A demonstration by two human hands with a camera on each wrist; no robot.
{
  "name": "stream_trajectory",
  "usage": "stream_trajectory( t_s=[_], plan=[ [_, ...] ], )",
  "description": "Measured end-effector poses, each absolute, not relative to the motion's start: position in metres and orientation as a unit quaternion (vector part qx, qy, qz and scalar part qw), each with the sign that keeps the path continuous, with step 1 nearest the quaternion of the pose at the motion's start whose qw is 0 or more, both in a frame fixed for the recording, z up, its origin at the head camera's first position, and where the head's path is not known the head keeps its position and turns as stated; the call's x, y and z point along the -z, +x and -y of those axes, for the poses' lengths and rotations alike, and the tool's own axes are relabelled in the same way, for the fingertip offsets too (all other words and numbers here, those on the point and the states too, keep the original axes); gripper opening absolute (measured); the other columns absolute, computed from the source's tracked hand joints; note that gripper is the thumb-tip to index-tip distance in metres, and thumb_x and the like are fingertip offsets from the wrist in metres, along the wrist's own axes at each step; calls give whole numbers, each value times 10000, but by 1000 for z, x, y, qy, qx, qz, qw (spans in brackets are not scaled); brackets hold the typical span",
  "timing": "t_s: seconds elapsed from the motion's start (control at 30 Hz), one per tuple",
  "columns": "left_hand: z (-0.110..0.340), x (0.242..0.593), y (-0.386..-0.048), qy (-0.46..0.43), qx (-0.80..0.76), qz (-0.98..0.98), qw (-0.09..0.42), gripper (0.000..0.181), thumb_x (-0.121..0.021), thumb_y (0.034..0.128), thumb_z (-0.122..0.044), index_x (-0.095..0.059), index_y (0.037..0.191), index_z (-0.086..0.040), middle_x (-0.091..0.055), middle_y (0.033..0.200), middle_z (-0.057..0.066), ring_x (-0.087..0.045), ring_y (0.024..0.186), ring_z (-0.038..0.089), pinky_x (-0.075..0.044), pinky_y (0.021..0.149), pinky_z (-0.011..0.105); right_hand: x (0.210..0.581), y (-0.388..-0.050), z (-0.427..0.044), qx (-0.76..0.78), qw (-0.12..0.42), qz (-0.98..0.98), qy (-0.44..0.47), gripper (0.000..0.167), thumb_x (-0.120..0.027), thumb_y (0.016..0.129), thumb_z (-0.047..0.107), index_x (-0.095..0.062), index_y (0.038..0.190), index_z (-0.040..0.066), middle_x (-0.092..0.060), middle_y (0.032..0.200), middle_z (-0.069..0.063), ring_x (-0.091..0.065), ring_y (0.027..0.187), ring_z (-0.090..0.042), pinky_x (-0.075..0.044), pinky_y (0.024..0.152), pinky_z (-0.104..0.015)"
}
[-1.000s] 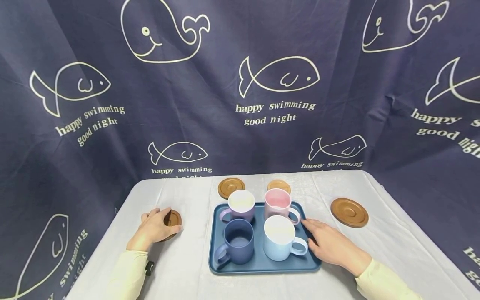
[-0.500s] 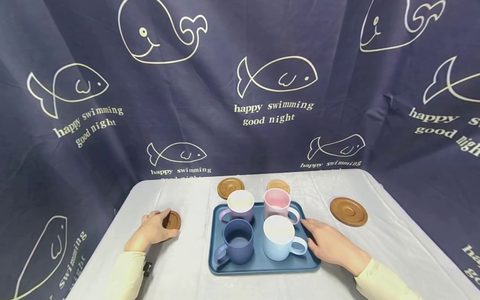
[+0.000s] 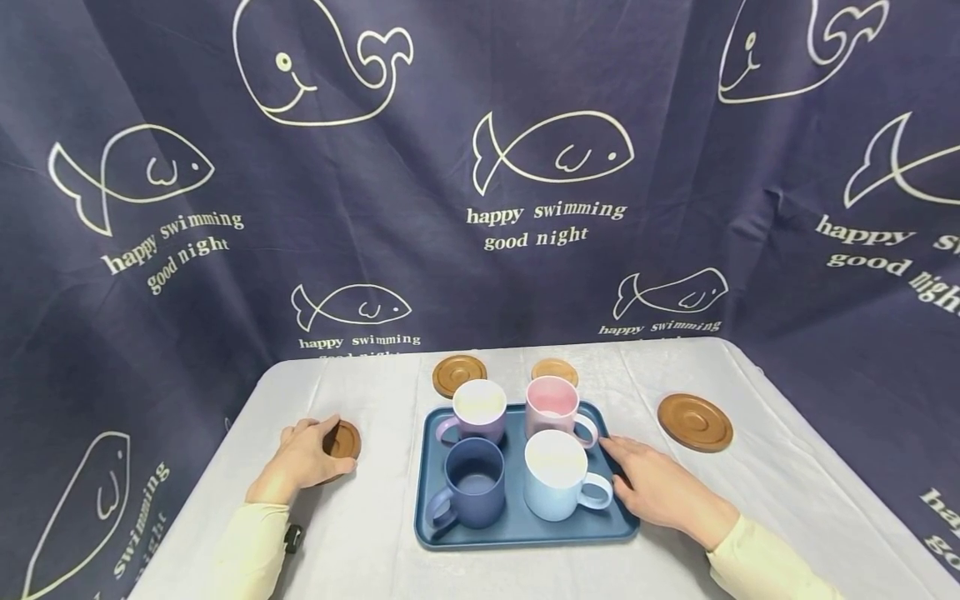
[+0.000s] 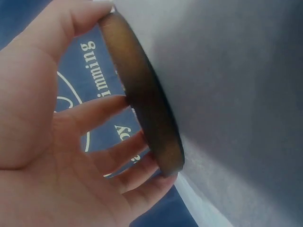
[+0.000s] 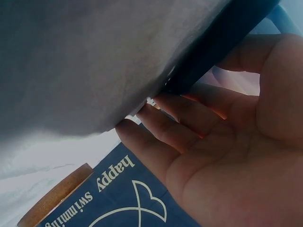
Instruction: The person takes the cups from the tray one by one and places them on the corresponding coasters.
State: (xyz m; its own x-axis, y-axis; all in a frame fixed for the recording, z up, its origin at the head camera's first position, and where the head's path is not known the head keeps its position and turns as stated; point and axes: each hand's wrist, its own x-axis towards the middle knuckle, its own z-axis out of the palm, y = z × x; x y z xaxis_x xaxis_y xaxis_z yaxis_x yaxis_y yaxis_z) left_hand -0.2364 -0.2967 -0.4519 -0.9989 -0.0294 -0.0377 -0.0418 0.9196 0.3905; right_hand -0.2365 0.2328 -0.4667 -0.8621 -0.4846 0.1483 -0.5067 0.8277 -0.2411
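The left grip (image 3: 303,454) spans a round wooden coaster (image 3: 343,442) in a wide pinch, thumb and fingertips set against opposite parts of the rim. The left wrist view shows the disc edge-on between them; whether it touches the cloth-covered tabletop (image 3: 360,550) cannot be told. Being round, it has no long axis, and its uncovered part lies just to the right of the palm.

Farther right of this grip, across a bare strip of cloth, sits a rectangular blue tray (image 3: 525,533), its long side running left to right. A navy mug (image 3: 480,500) and, behind it, a lavender mug (image 3: 483,429) stand on its nearer half, handles toward the left grip. A light blue mug (image 3: 551,496) and a pink mug (image 3: 543,421) stand on the farther half, handles pointing away.

The right grip (image 3: 660,479) is well apart from that coaster, beyond the tray: its fingers, extended and not wrapped round anything, touch the tray's right edge.

Ahead and right of the left grip, behind the tray, lie a brown coaster (image 3: 459,377) and a paler coaster (image 3: 555,372); a larger-looking coaster (image 3: 695,422) lies beyond the right grip's fingertips.
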Motion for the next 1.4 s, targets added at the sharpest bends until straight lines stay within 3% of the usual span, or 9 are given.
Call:
stream_trajectory(
  t_s=[0.27,0.7,1.13,1.4],
  plan=[
    [291,443,-234,13,-210,-977,-42,923,-860,717,-354,-521,1474,53,-552,1338,353,-460,1181,528,-457,967,611,466,-236,-233,-136,36,954,266,524,-673,925,128,-583,1393,-90,-615,1394,-263,-587,1304,-427,-458,1094,-567],
    [261,392,-244,41,-213,-967,-136,878,-817,722,-322,-535,1492,-9,-537,1385,314,-444,1254,521,-417,1029,617,468,-236,-232,-139,29,952,270,518,-666,930,119,-580,1394,-94,-613,1396,-263,-581,1311,-428,-454,1099,-564],
    [252,387,-299,15,-219,-968,-119,914,-786,742,-363,-481,1534,-24,-475,1465,315,-396,1254,474,-414,1026,565,466,-236,-234,-136,39,952,270,522,-667,929,127,-579,1392,-97,-611,1392,-276,-583,1303,-441,-457,1092,-574],
    [255,404,-327,-6,-225,-970,-96,938,-789,763,-408,-452,1555,-35,-409,1517,337,-349,1320,524,-360,1084,621,465,-236,-234,-134,41,952,273,521,-675,924,127,-585,1385,-98,-613,1388,-278,-585,1300,-442,-458,1090,-576]
  ],
)
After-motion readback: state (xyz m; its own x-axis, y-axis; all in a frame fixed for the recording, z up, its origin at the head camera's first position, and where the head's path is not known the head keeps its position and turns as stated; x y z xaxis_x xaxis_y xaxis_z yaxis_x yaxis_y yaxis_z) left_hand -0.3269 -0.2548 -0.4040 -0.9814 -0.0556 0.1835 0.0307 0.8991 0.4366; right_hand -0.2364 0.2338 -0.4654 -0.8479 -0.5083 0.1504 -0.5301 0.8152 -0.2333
